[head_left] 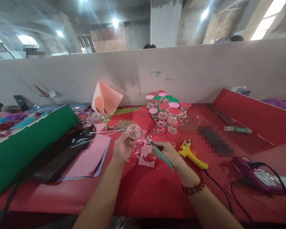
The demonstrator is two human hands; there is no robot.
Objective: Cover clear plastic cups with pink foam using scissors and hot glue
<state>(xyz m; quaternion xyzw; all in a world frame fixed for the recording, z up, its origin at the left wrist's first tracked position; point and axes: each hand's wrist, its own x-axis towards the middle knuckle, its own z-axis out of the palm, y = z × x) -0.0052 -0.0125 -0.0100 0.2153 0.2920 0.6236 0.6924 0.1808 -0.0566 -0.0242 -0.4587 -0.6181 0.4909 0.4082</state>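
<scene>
My left hand (123, 147) pinches a small round clear plastic cup (133, 131) by its edge, above the middle of the table. My right hand (165, 152) is closed around a slim tool with a flat green handle (162, 155). Its thin metal end reaches the right side of the clear cup; whether it is a blade or tweezers I cannot tell. Beneath my hands lie a pink paper offcut (146, 159) with a curved cut and many small pink scraps. Behind them, several clear cup shapes topped with red, pink and green paper discs (174, 111) stand grouped together.
A yellow glue gun (192, 155) with a black cord lies to the right, near a purple power strip (257, 176). Leftward are pink paper sheets (88, 159), a black case (54, 156) and a green board (35, 143). A red board (255, 116) leans at the right.
</scene>
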